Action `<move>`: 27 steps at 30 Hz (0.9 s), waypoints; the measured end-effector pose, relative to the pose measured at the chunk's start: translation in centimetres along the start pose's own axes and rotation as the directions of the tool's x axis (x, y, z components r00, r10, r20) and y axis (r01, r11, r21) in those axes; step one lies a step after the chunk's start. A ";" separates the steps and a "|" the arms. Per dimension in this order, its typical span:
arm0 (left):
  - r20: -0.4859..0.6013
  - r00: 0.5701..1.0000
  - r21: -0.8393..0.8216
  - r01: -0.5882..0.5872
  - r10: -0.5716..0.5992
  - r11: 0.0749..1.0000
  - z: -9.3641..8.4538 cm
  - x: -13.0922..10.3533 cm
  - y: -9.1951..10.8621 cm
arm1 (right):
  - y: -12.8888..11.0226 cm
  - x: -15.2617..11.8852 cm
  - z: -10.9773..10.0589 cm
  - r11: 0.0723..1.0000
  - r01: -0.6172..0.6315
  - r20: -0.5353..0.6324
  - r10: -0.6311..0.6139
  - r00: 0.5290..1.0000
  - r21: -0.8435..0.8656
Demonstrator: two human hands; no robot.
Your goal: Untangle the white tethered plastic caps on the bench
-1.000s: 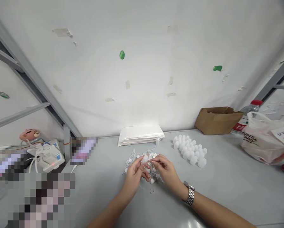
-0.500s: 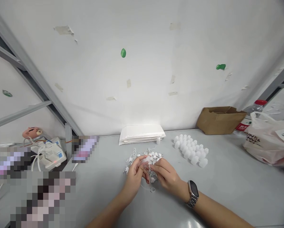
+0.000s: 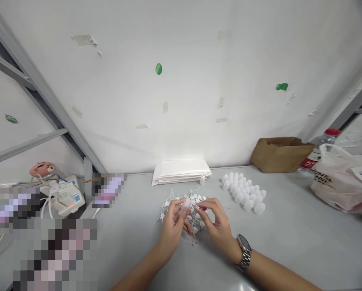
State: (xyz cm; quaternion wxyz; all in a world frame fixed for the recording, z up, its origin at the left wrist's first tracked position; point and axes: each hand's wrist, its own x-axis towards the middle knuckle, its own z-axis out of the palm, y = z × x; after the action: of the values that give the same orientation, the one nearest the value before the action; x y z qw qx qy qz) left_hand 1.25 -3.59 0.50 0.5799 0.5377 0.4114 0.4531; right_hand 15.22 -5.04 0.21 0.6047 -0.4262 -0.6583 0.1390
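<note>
Table [image 3: 290, 242]: it was grey and lay under both hands.
Plastic bag [image 3: 341, 186]: it sat far off to the right of the right hand, near the table's edge.
Brown box [image 3: 279, 153]: it stood open, behind and to the right of the hands, against the wall.
White sheets [image 3: 181, 171]: a flat stack lay straight behind the hands, by the wall.
White caps [image 3: 244, 192]: a bunch stood close together, behind and right of the right hand.
Pile of little white pieces [image 3: 171, 200]: it lay just behind the fingertips, with thin strings mixed in.
Left hand [image 3: 172, 226]: its fingers pinched one small white piece.
Right hand [image 3: 215, 224]: its fingertips touched that same piece from the other side.
Small white piece [image 3: 185, 206]: it was up between both hands, just over the pile.
Watch [image 3: 244, 248]: it was on the right wrist.
</note>
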 end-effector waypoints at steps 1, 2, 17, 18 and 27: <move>-0.001 1.000 0.008 0.002 -0.002 1.000 0.0 0.0 0.0 | 0.0 0.0 0.0 1.000 -0.028 -0.025 0.028 0.999 0.005; -0.002 1.000 0.024 0.000 0.000 1.000 0.0 0.0 -0.1 | 0.1 0.1 0.0 0.998 -0.066 -0.039 0.067 0.997 0.011; 0.048 0.991 0.464 -0.130 0.122 0.876 -0.3 -0.5 -1.6 | 0.3 1.0 0.7 0.667 -0.638 0.320 0.552 0.770 0.386; 0.050 0.993 0.441 -0.121 0.110 0.889 -0.2 -0.5 -1.6 | 0.3 1.0 0.7 0.651 -0.650 0.323 0.565 0.760 0.391; 0.082 0.995 0.020 0.061 -0.063 0.998 0.4 -0.7 -0.8 | 0.1 0.9 0.8 0.561 -0.703 0.403 0.576 0.711 0.438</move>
State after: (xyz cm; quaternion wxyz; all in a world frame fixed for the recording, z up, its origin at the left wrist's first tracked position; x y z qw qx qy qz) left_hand 1.48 -4.39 -0.24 0.6054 0.5480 0.4076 0.4087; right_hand 14.64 -4.10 0.56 0.5342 -0.4209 -0.4460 0.5818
